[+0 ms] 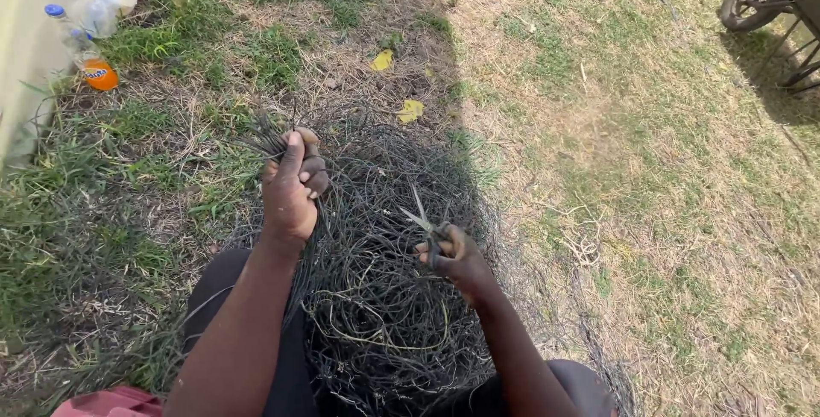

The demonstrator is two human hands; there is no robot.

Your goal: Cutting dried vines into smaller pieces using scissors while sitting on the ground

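Head view: left hand (290,186) grips wire bundle (376,297); right hand (453,259) holds scissors (421,216).

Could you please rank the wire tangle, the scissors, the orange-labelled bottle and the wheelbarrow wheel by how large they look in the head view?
1. Wire tangle, largest by far.
2. Wheelbarrow wheel and orange-labelled bottle: these look alike, and the wheel lies farther away, so I leave them unranked.
3. Scissors, partly hidden in the right hand.
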